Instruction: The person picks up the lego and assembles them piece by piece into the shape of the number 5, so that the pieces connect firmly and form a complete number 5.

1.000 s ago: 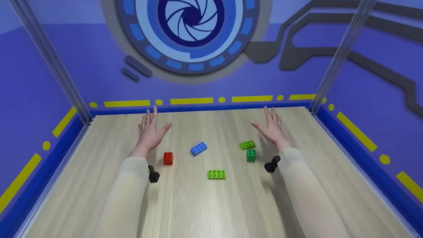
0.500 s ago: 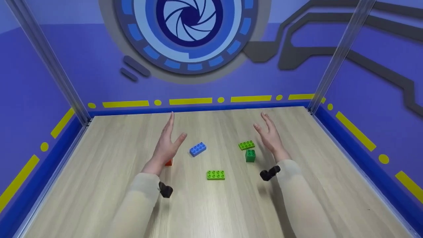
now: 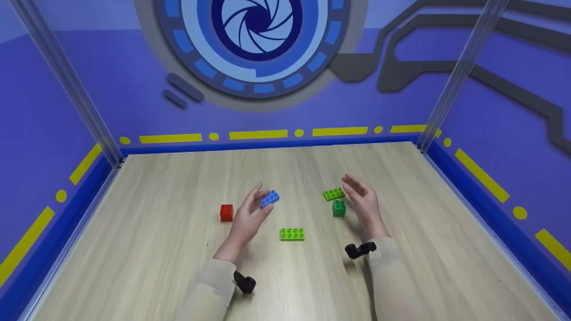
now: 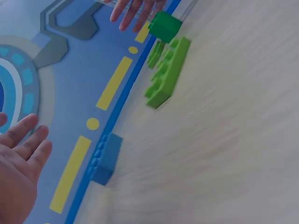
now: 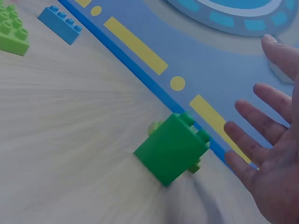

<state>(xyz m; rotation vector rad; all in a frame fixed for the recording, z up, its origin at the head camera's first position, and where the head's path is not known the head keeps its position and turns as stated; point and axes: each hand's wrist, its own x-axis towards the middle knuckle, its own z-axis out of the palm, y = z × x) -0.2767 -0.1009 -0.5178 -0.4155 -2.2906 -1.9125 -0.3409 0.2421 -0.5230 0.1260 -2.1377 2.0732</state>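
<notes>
My left hand (image 3: 248, 219) is beside the blue brick (image 3: 271, 198), its thumb and fingers spread and overlapping the brick's near end in the head view. In the left wrist view the blue brick (image 4: 106, 158) shows apart from that hand's fingers. To the right, my right hand (image 3: 365, 203) hovers with relaxed fingers, holding nothing. Just left of it are a dark green square brick (image 3: 338, 208) and, behind that, a light green brick (image 3: 333, 194). The right wrist view has the dark green brick (image 5: 173, 150) in front of the light green one, near the open palm (image 5: 280, 177).
A red brick (image 3: 226, 212) sits left of the left hand. Another light green brick (image 3: 292, 234) lies at front centre between the forearms. Blue walls with yellow marks (image 3: 258, 134) enclose the wooden table (image 3: 147, 249) at the back and sides.
My left hand has moved right and nearer, past the red brick to the blue one, uncovering the red brick again. The right hand has drawn back slightly, lower toward the green bricks.
</notes>
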